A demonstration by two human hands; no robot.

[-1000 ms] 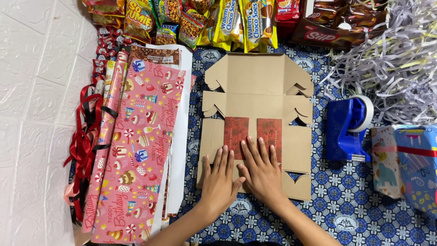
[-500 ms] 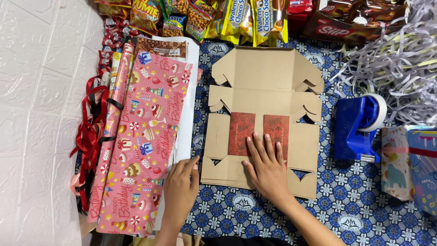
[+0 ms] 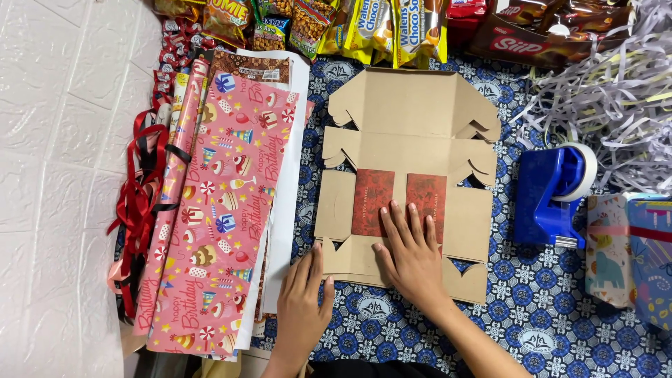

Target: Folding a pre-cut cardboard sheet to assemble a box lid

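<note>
A flattened brown cardboard box (image 3: 409, 140) lies unfolded on a blue patterned cloth (image 3: 560, 308). Two red cards (image 3: 373, 199) rest on its middle panel. My right hand (image 3: 413, 255) lies flat, fingers spread, on the lower part of the box and partly over the red cards. My left hand (image 3: 304, 297) rests palm down at the box's lower left corner, touching the edge of the white paper sheets (image 3: 287, 224) beside it. Neither hand holds anything.
Pink birthday wrapping paper (image 3: 217, 210) and rolled sheets lie to the left, with red and black ribbons (image 3: 136, 210) beyond. Snack packets (image 3: 364, 28) line the top. A blue tape dispenser (image 3: 553, 192), shredded paper (image 3: 616, 91) and wrapped gifts (image 3: 633, 252) sit on the right.
My left hand left the cardboard box and moved left and down to the box's corner by the paper sheets. My right hand stayed on the box.
</note>
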